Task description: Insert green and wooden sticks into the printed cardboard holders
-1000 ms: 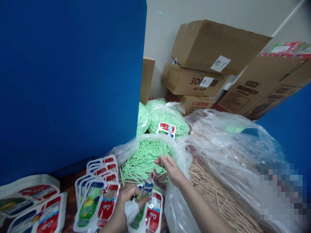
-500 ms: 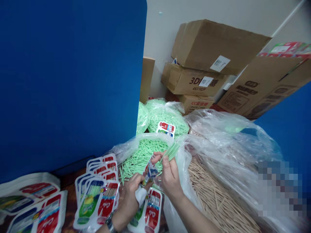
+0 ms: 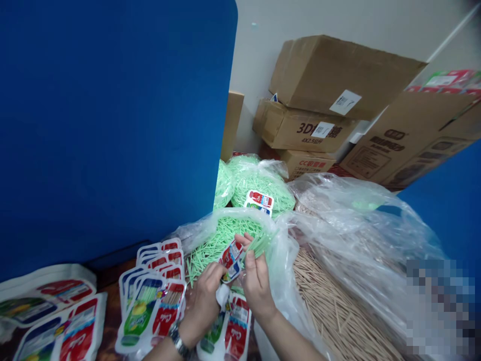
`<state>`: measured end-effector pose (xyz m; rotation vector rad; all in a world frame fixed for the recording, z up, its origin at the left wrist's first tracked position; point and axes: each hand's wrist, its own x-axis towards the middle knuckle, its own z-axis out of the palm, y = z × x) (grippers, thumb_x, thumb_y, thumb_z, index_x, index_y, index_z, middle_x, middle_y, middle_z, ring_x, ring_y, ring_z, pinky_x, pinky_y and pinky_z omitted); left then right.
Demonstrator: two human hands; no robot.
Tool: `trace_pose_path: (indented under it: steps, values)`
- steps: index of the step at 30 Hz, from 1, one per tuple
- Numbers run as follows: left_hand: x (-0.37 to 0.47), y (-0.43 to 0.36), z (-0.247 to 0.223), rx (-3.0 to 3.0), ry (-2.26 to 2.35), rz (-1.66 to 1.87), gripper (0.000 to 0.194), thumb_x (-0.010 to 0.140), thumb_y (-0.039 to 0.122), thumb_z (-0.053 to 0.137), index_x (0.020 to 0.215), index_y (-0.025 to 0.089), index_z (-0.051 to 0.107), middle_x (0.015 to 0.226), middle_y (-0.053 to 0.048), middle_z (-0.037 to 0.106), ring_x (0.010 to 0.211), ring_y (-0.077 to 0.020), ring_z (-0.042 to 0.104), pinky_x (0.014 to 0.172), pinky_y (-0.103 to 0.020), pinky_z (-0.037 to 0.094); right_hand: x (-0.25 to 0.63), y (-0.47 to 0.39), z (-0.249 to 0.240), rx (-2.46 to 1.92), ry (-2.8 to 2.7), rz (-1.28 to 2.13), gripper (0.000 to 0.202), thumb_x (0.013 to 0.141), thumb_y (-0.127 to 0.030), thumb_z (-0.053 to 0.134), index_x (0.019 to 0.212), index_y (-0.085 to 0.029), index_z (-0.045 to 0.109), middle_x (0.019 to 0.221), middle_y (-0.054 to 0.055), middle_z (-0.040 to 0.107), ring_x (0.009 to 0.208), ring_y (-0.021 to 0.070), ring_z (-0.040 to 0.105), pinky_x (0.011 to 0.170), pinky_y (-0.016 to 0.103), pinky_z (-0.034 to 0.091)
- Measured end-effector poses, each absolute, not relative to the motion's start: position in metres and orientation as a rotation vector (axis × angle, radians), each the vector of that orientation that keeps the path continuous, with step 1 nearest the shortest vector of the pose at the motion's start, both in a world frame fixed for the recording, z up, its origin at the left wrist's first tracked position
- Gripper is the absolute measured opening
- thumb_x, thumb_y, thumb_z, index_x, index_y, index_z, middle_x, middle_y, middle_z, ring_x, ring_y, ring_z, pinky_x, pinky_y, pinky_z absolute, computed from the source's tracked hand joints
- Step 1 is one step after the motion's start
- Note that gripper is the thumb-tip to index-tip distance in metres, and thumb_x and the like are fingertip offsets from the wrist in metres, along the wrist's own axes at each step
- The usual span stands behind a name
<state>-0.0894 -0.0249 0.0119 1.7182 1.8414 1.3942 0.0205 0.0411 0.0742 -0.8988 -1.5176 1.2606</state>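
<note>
My left hand [image 3: 205,301], a metal watch on its wrist, is closed on a red, white and blue printed pouch [image 3: 230,255] tilted over the open bag of green sticks [image 3: 210,245]. My right hand [image 3: 256,281] pinches a small bundle of green sticks [image 3: 262,242] just right of that pouch. Below my hands lies a Cola pouch [image 3: 237,328]. To the left, a fanned stack of pouches [image 3: 150,311] has green and brown sticks showing in its top one.
Brown sticks [image 3: 330,296] fill a clear plastic bag [image 3: 361,225] at the right. More pouches [image 3: 80,326] lie bottom left. Tied bags of green sticks [image 3: 280,193] and cardboard boxes [image 3: 338,75] stand behind. A blue panel [image 3: 112,125] rises at the left.
The pouch at my left hand now shows its printed face more fully. My right hand's bundle has tipped slightly lower. The whole view has shifted a little.
</note>
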Motion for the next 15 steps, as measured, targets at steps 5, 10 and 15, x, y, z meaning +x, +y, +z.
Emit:
trace_pose_path:
  steps: [5,10,15]
  values:
    - [-0.091,-0.022,0.011,1.782,1.855,1.357,0.016,0.083,0.008,0.05,0.079,0.02,0.058,0.076,-0.004,0.058,0.071,-0.0213,0.055,0.062,-0.03,0.042,0.021,0.042,0.071,-0.903,-1.471,1.288,0.042,0.095,-0.049,0.041,0.124,-0.024,0.058,0.131,0.006,0.056,0.133,0.0226,0.039,0.115,0.045,0.024]
    - [-0.089,-0.025,0.013,1.76,1.872,1.28,0.021,0.08,0.001,0.048,0.082,0.02,0.054,0.081,-0.004,0.058,0.077,-0.0217,0.055,0.066,-0.03,0.042,0.021,0.042,0.064,-0.925,-1.361,1.364,0.05,0.094,-0.051,0.042,0.135,-0.023,0.05,0.125,0.007,0.061,0.122,0.0231,0.052,0.102,0.04,0.043]
    - [-0.088,-0.025,0.014,1.759,1.902,1.274,0.024,0.08,-0.002,0.045,0.081,0.02,0.054,0.079,-0.003,0.057,0.075,-0.0211,0.055,0.065,-0.029,0.041,0.019,0.044,0.058,-0.955,-1.264,1.452,0.056,0.093,-0.054,0.04,0.14,-0.023,0.043,0.126,0.007,0.061,0.121,0.0223,0.053,0.098,0.039,0.046]
